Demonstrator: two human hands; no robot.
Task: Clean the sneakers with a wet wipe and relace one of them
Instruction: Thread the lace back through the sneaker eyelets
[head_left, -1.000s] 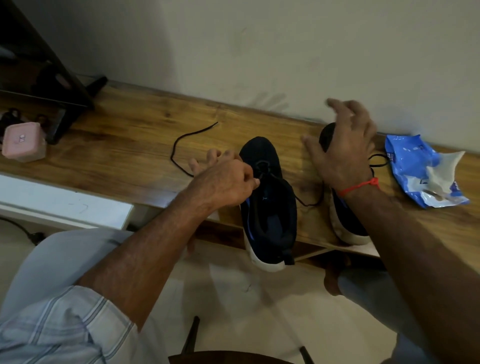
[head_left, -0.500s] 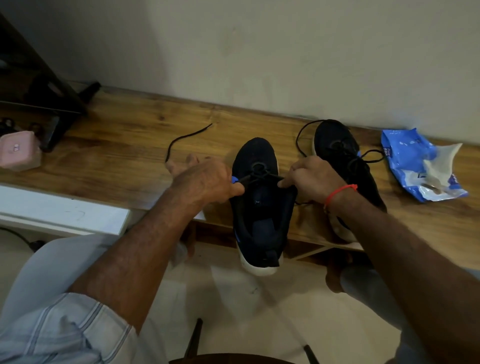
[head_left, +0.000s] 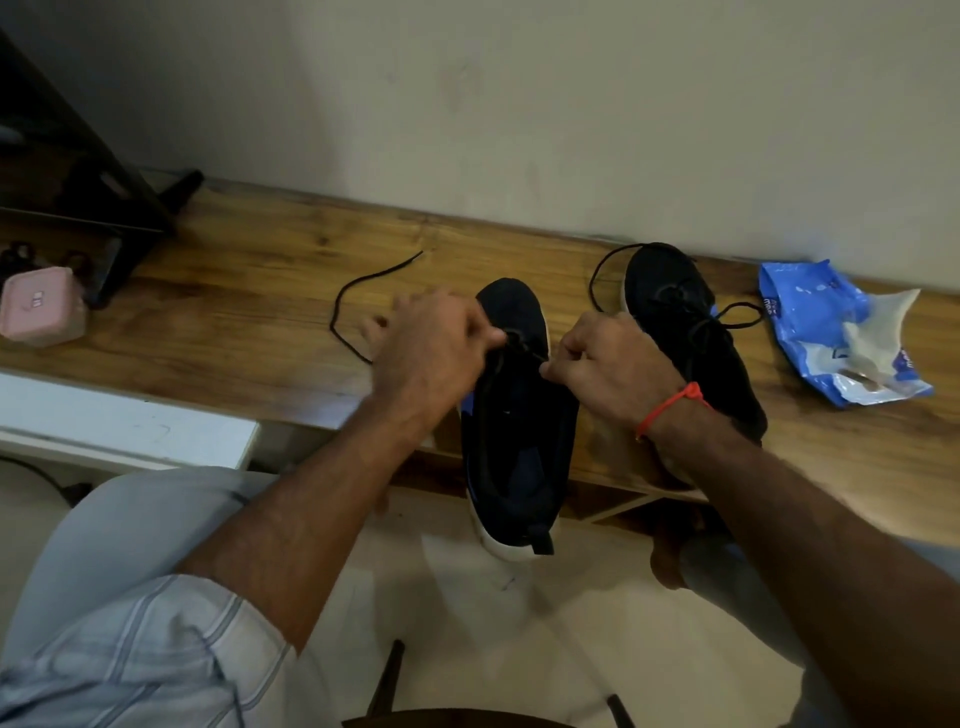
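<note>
Two black sneakers with white soles lie on a wooden bench (head_left: 249, 291). The near sneaker (head_left: 519, 431) hangs heel-first over the front edge. My left hand (head_left: 431, 353) pinches its black lace (head_left: 358, 291) at the left eyelets; the free end trails left across the wood. My right hand (head_left: 608, 369), with a red thread on the wrist, pinches the lace at the right side of the same shoe. The second sneaker (head_left: 685, 332) sits laced just right of it, partly behind my right hand.
A blue and white wet wipe pack (head_left: 836, 332) lies at the bench's right end, against the wall. A pink box (head_left: 41, 306) and dark stand legs (head_left: 135, 218) occupy the left end. A white ledge (head_left: 119, 426) runs below left. My knees are under the bench edge.
My right hand came off the second sneaker and moved left to the near sneaker, where it took hold of the lace. My left hand stayed at the eyelets, shifting slightly.
</note>
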